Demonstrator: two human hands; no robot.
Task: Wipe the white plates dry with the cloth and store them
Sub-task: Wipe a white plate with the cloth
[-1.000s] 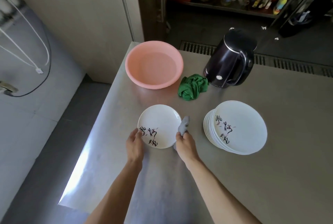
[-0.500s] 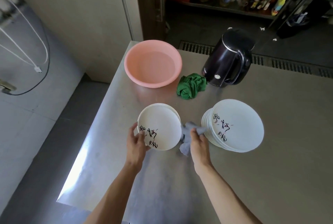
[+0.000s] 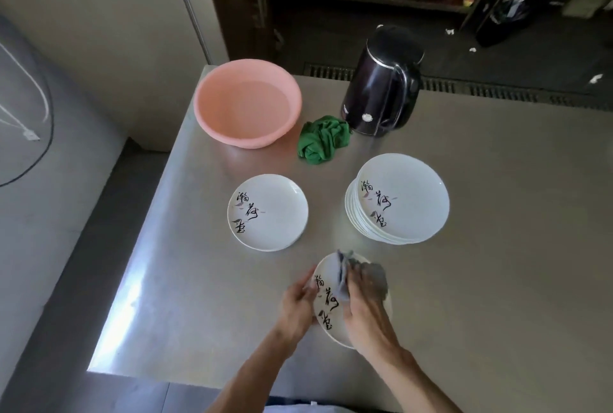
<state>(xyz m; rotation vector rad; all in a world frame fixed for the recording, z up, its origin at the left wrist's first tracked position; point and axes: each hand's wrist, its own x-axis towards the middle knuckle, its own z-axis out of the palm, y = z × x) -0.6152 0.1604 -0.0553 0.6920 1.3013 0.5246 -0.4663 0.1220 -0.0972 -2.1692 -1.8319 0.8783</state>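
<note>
Held plate: lower centre, left hand gripping its left rim.
Cloth: grey, bunched in the right hand's curled fingers, pressed on that plate.
Nearby on counter: single plate at centre, stack of plates to its right, both apart from the hands.
Upper centre: pink basin, green rag, black kettle.

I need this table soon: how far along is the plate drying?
In hand: the left hand holds one white plate while the right hand presses the grey cloth on it. Done: unclear; the lone plate and the stack of plates both sit on the table, and I cannot tell which are dry. Left: storing all of them.
</note>
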